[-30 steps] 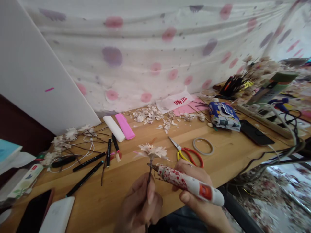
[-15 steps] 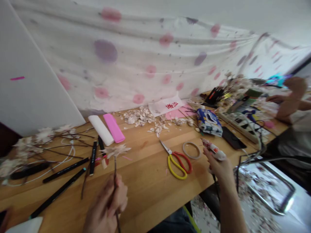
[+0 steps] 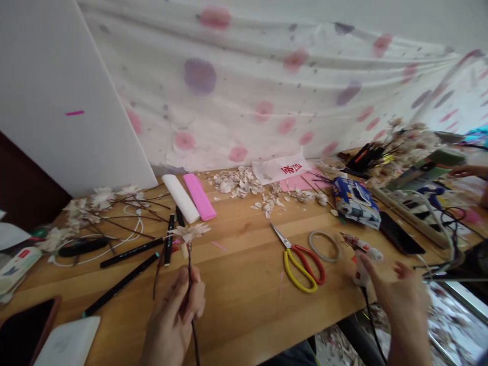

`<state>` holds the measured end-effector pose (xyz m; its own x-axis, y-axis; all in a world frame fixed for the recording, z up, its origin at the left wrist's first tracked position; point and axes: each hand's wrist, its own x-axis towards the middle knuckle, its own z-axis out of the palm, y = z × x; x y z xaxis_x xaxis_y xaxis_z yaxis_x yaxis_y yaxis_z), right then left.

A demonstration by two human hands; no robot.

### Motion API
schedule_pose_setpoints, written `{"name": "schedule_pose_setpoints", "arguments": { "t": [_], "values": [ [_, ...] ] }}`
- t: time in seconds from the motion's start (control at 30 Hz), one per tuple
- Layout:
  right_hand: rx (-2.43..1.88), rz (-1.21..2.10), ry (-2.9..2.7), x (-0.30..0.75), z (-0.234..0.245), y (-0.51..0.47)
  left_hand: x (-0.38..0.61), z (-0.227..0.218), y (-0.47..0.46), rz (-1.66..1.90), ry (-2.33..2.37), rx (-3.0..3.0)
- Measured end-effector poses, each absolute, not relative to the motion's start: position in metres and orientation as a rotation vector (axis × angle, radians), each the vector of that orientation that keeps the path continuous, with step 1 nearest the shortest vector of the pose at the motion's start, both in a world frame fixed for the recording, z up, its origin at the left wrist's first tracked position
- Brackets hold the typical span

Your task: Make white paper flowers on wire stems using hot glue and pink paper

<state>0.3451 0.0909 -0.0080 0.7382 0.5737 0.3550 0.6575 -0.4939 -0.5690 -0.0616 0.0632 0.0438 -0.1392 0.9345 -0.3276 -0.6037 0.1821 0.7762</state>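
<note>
My left hand [image 3: 178,305] is closed around the thin brown stem [image 3: 190,269] of a handmade flower, whose pale petals [image 3: 189,232] spread at the top. The stem stands nearly upright over the table. At the right, a glue gun [image 3: 360,248] with a dark cord rests by the table's front edge. My right hand [image 3: 400,292] is just beside its handle, fingers apart and a little blurred; whether the thumb still touches the handle is hard to see. Between my hands lie scissors [image 3: 293,259] with one yellow and one red handle, and a roll of tape [image 3: 324,246].
Loose petals [image 3: 238,182] lie by the curtain, near white and pink crepe rolls [image 3: 199,196]. Finished flowers [image 3: 95,203], black markers [image 3: 120,284] and a phone [image 3: 28,325] are at left. A wipes pack [image 3: 356,201], dark phone [image 3: 402,233], power strip [image 3: 412,213] and another person's hand [image 3: 467,172] are at right.
My view has turned left. My right hand held the glue gun raised before; now the gun is down on the table and the fingers have loosened. The left hand still holds the flower stem.
</note>
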Motion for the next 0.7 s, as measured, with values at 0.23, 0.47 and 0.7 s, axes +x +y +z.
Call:
{"name": "schedule_pose_setpoints", "arguments": {
  "t": [0.23,0.47,0.7],
  "values": [
    [-1.709,0.159,-1.459,0.201,0.014,0.108,-0.072,0.029,0.061,1.483,1.032,0.469],
    [-1.656,0.575,-2.043,0.063,-0.038,0.169,-0.086,0.029,0.061,1.499,1.069,0.522],
    [-1.739,0.617,-2.137,0.054,-0.039,0.178,-0.079,0.047,0.074,1.542,1.018,0.579]
  ]
}}
